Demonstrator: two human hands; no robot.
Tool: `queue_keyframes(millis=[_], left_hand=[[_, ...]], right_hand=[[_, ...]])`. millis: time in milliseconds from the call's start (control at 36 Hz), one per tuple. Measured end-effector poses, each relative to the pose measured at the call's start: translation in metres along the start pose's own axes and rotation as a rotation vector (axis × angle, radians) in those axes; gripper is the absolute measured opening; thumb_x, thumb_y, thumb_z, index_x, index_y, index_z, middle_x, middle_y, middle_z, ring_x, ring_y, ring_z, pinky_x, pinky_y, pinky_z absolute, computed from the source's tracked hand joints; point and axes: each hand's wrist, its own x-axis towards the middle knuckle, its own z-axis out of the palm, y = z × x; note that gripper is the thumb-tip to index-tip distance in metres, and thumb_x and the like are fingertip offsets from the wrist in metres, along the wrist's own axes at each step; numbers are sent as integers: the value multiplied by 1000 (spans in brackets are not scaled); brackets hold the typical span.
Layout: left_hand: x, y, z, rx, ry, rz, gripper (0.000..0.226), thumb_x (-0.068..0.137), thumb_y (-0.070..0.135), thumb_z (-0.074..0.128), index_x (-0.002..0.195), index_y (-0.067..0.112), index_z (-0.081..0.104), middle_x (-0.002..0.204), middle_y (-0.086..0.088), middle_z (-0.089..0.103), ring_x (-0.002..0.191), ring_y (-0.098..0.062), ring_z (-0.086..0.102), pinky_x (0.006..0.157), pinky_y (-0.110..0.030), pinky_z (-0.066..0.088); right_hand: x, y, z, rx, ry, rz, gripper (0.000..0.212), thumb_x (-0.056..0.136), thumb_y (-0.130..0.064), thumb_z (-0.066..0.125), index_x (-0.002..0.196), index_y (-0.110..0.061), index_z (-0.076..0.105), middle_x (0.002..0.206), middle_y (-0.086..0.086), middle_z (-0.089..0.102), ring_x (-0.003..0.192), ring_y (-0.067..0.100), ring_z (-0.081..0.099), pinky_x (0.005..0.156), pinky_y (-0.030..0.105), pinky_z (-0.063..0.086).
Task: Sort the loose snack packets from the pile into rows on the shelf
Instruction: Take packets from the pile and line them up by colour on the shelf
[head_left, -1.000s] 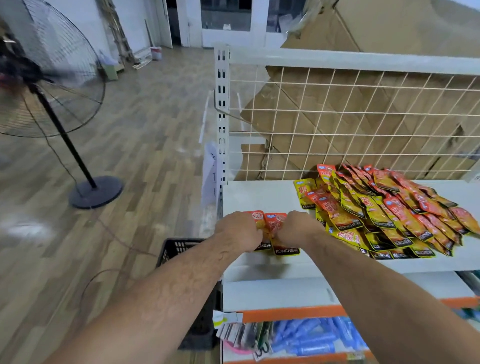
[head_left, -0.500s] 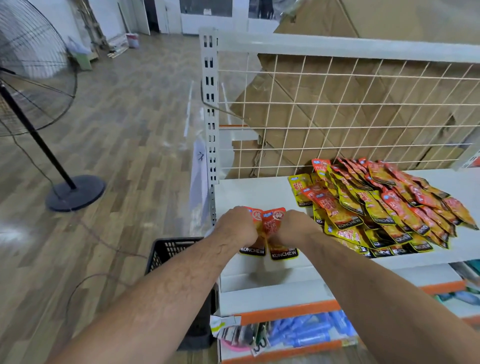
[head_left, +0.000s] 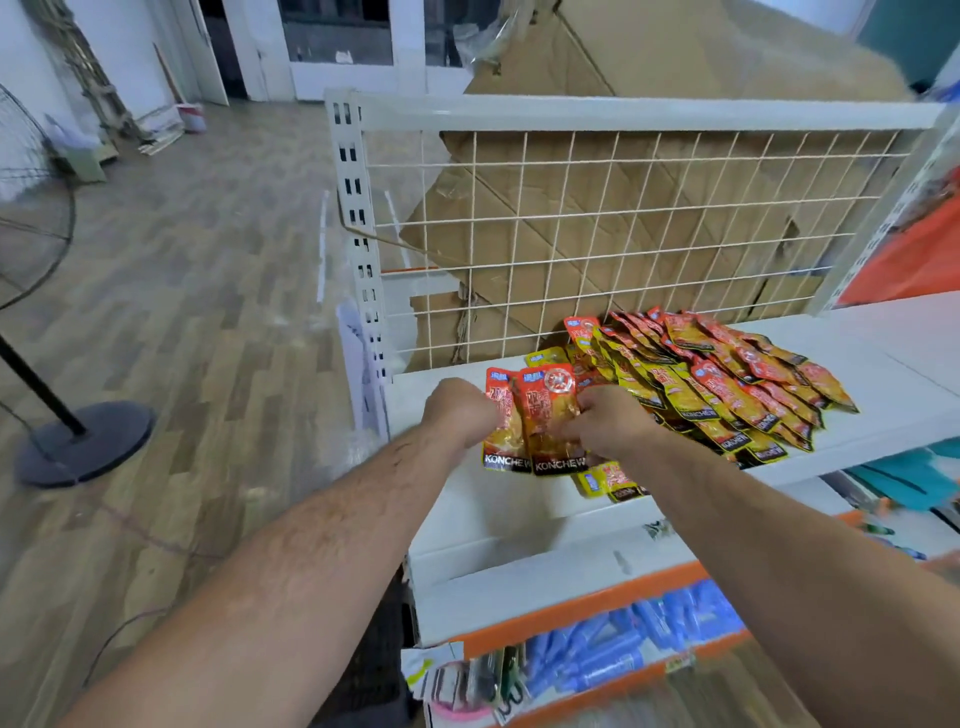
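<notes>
We are facing the white shelf (head_left: 883, 374), with the pile of snack packets (head_left: 717, 384) lying on its far right by the wire grid (head_left: 623, 234). Our left hand (head_left: 457, 410) and right hand (head_left: 610, 423) are both gripping two red packets (head_left: 540, 421), fingers (head_left: 576, 423) curled round them, above the shelf's near left.

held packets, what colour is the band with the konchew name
Black band on the held packets, white lettering; head view.

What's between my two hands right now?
Two red Konchew packets, side by side, held by the left hand and right hand, seen in the head view.
</notes>
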Motion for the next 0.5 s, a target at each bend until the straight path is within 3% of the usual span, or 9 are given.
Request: queue_keyframes(millis=[83, 167, 278, 361, 417, 500], left_hand=[[-2, 16, 13, -86, -37, 22, 31, 77, 9, 75, 62, 13, 49, 64, -5, 49, 56, -20, 43, 51, -24, 31], [-7, 35, 32, -108, -55, 57, 29, 75, 11, 77, 62, 13, 51, 63, -4, 50, 54, -19, 44, 49, -24, 33], [-15, 61, 67, -132, -105, 126, 36, 73, 11, 78, 57, 15, 46, 56, -4, 46, 52, -21, 42, 50, -26, 32], [-23, 84, 100, -147, -151, 173, 21, 71, 20, 80, 73, 12, 60, 73, -8, 63, 63, -22, 53, 59, -30, 37], [-30, 101, 127, -158, -167, 200, 22, 73, 22, 79, 86, 11, 66, 81, -8, 68, 66, -21, 54, 59, -29, 38], [-42, 130, 172, -155, -187, 245, 15, 76, 17, 78, 86, 13, 66, 82, -5, 69, 64, -18, 56, 55, -25, 41]], right_hand=[[-3, 14, -22, 115, 38, 37, 11, 86, -6, 72, 80, -6, 63, 77, 10, 62, 58, 21, 59, 44, 27, 47], [-9, 32, -49, 166, 104, 72, 12, 87, -9, 73, 87, -3, 63, 79, 13, 61, 62, 26, 59, 47, 31, 53], [-17, 62, -90, 183, 183, 91, 20, 87, -12, 74, 89, 2, 60, 75, 10, 61, 63, 26, 63, 68, 45, 59], [-21, 89, -122, 260, 236, 87, 15, 86, -11, 75, 80, -12, 62, 77, 9, 62, 66, 26, 63, 70, 45, 59], [-25, 110, -145, 315, 267, 84, 18, 85, -8, 74, 75, -12, 60, 76, 9, 61, 67, 28, 61, 69, 46, 58], [-27, 146, -183, 400, 306, 107, 14, 84, -9, 75, 81, -6, 62, 80, 14, 60, 68, 27, 58, 66, 45, 58]])
